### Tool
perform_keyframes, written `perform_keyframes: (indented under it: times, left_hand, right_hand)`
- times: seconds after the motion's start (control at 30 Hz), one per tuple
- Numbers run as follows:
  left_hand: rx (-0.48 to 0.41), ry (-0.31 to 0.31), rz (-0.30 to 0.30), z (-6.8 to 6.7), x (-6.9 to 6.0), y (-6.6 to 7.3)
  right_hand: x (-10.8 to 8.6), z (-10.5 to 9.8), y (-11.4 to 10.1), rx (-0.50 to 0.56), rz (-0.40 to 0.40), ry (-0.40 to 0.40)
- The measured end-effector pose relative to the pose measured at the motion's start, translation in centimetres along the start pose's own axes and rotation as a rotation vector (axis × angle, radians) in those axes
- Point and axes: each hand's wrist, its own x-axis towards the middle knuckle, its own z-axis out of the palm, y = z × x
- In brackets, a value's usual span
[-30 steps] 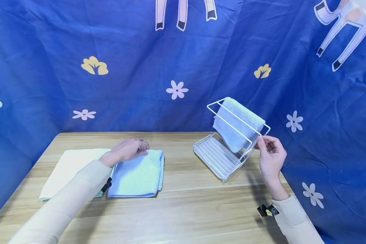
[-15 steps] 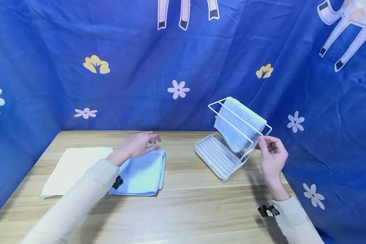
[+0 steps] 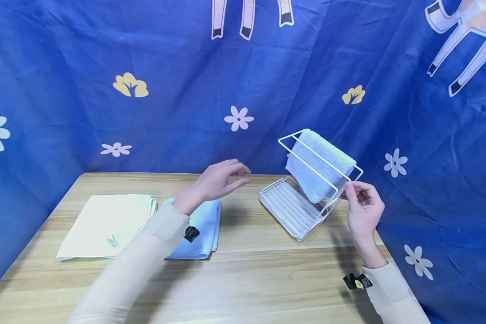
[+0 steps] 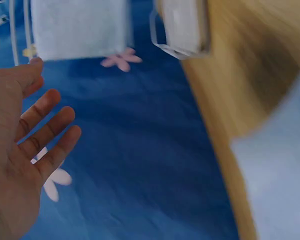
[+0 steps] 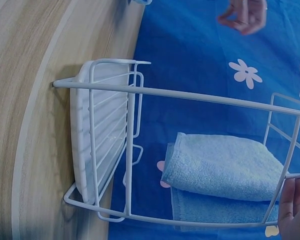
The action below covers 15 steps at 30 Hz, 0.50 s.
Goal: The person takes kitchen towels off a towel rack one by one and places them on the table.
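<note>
A white wire rack (image 3: 308,171) stands at the right of the table, a light blue towel (image 3: 321,164) draped over its top bars. My right hand (image 3: 364,211) pinches the rack's upper right corner between thumb and fingers; the right wrist view shows the fingers at the bar beside the towel (image 5: 220,165). In the air left of the rack, my left hand (image 3: 214,180) holds nothing, its fingers apart and slightly bent. Partly behind the left forearm lies a folded blue cloth (image 3: 204,229).
A folded pale green cloth (image 3: 105,225) lies on the left of the wooden table (image 3: 275,283). The rack's lower level bears a white ribbed tray (image 3: 289,209). A blue patterned curtain (image 3: 178,112) hangs behind the table and along both sides.
My left hand has moved right from over the blue cloth toward the rack, uncovering more of the green cloth. The right hand keeps its hold on the rack; the camera view has shifted slightly.
</note>
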Motion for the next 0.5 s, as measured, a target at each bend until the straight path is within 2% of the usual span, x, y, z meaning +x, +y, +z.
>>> perform_keyframes:
  times: [0.23, 0.5]
  left_hand:
    - [-0.025, 0.050, 0.082, -0.4, 3.0, 3.1]
    - [-0.024, 0.079, 0.167, -0.8, 6.1, 5.9]
  right_hand:
    - [0.0, -0.1, 0.2, 0.012, -0.007, 0.008]
    - [0.1, -0.1, 0.3, 0.024, -0.017, 0.009]
